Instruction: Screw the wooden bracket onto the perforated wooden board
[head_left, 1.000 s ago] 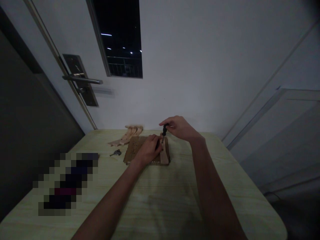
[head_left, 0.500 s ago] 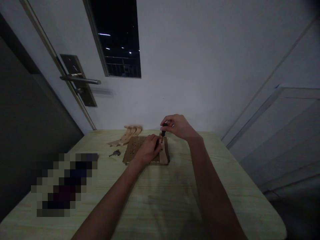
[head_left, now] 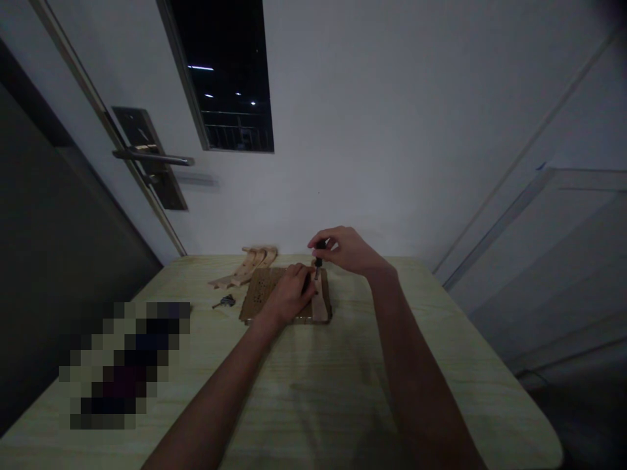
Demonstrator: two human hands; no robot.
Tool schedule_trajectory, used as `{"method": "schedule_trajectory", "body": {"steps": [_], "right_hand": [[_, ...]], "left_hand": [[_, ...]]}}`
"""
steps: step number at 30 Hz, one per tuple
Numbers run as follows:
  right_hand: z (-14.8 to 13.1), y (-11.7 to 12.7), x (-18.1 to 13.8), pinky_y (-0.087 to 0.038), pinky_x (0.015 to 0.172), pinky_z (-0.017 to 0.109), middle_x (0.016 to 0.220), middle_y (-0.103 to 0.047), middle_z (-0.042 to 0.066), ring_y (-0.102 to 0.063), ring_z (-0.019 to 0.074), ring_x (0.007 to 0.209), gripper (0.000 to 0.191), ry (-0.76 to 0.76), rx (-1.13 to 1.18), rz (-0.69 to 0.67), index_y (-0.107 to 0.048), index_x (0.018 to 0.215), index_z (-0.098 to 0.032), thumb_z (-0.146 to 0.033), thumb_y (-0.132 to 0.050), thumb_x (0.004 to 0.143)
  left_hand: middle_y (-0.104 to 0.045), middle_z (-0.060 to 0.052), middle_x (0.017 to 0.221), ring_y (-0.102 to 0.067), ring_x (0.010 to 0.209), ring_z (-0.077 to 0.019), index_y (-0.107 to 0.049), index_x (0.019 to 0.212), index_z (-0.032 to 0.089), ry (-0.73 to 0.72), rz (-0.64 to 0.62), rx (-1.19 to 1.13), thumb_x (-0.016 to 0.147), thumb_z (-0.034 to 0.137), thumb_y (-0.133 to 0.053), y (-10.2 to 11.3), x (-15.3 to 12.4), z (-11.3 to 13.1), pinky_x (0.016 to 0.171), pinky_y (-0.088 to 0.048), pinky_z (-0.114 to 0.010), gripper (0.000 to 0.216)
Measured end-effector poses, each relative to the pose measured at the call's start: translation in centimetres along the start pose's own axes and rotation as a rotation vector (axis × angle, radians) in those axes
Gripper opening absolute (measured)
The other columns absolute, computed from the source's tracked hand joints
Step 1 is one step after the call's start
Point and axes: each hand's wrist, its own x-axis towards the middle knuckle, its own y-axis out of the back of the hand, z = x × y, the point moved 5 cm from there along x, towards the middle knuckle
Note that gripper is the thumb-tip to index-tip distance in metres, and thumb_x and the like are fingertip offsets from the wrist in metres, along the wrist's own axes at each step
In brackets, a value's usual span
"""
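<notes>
A black-handled screwdriver [head_left: 320,253] stands nearly upright in my right hand [head_left: 350,249], its handle between thumb and fingertips. Its tip meets a pale curved wooden piece [head_left: 319,307] lying along the right end of a brown cardboard slab [head_left: 259,294]. My left hand [head_left: 292,290] rests over the cardboard, with thumb and fingers closed against the left side of the wooden piece, close to the screwdriver tip. Any screw under the tip is too small to make out.
More curved wooden pieces [head_left: 252,264] lie behind the cardboard on the left. A small dark pile of metal bits [head_left: 225,301], perhaps screws, sits on the wood-grain table [head_left: 294,405]. A blurred-out item [head_left: 125,365] is at the left. A white door with a handle [head_left: 157,158] stands behind.
My right hand has turned slightly around the screwdriver handle, its fingers shifting a little left. The left hand and the wooden piece stay in place. The whole view has shifted slightly.
</notes>
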Motion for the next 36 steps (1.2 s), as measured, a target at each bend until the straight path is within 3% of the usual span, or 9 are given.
{"method": "schedule_trajectory", "body": {"steps": [4, 8, 15, 21, 25, 36], "right_hand": [[0.2, 0.1, -0.3, -0.049, 0.068, 0.024, 0.091, -0.071, 0.005, -0.062, 0.0112, 0.071, 0.027, -0.027, 0.000, -0.001, -0.070, 0.098, -0.018, -0.008, -0.053, 0.078], [0.2, 0.5, -0.3, -0.049, 0.068, 0.024, 0.088, -0.070, 0.004, -0.062, 0.0124, 0.075, 0.026, -0.024, 0.018, 0.043, -0.070, 0.096, -0.020, -0.009, -0.057, 0.077], [0.5, 0.6, 0.0, -0.047, 0.062, 0.025, 0.069, -0.063, 0.001, -0.059, 0.0123, 0.064, 0.010, -0.049, 0.045, 0.075, -0.067, 0.081, -0.017, -0.019, -0.068, 0.071], [0.6, 0.1, 0.0, -0.046, 0.062, 0.024, 0.074, -0.062, 0.002, -0.058, 0.0130, 0.070, 0.015, -0.038, 0.107, 0.100, -0.055, 0.069, -0.017, -0.023, -0.068, 0.071], [-0.1, -0.3, 0.2, -0.045, 0.065, 0.024, 0.073, -0.062, 0.000, -0.058, 0.0114, 0.070, 0.004, 0.022, 0.105, 0.060, -0.058, 0.074, -0.018, -0.015, -0.062, 0.075], [-0.4, -0.4, 0.2, -0.045, 0.071, 0.026, 0.079, -0.069, 0.005, -0.059, 0.0123, 0.071, 0.012, -0.037, -0.056, 0.004, -0.069, 0.081, -0.014, -0.015, -0.057, 0.080]], "left_hand": [[-0.056, -0.010, 0.101, -0.053, 0.096, -0.0223, -0.054, 0.107, 0.016, 0.012, -0.001, -0.001, 0.088, 0.023, -0.045, 0.0, -0.1, -0.1, 0.087, -0.046, -0.039, 0.022], [-0.056, -0.009, 0.100, -0.053, 0.097, -0.0221, -0.054, 0.107, 0.016, 0.006, 0.005, 0.006, 0.088, 0.023, -0.045, -0.1, 0.0, -0.1, 0.088, -0.046, -0.038, 0.022], [-0.056, -0.008, 0.098, -0.054, 0.095, -0.0218, -0.055, 0.102, 0.016, 0.013, -0.002, 0.004, 0.087, 0.023, -0.047, -0.1, 0.0, -0.1, 0.088, -0.046, -0.038, 0.018], [-0.056, -0.008, 0.099, -0.053, 0.096, -0.0218, -0.054, 0.104, 0.016, -0.001, 0.004, 0.008, 0.086, 0.021, -0.047, 0.0, 0.0, -0.1, 0.089, -0.046, -0.039, 0.020], [-0.057, -0.008, 0.098, -0.053, 0.095, -0.0216, -0.055, 0.104, 0.016, 0.001, 0.008, 0.006, 0.087, 0.021, -0.047, 0.0, 0.0, 0.1, 0.087, -0.046, -0.039, 0.019], [-0.056, -0.009, 0.101, -0.053, 0.096, -0.0220, -0.054, 0.107, 0.016, -0.004, 0.014, 0.003, 0.087, 0.023, -0.046, -0.2, -0.1, -0.2, 0.087, -0.046, -0.039, 0.022]]}}
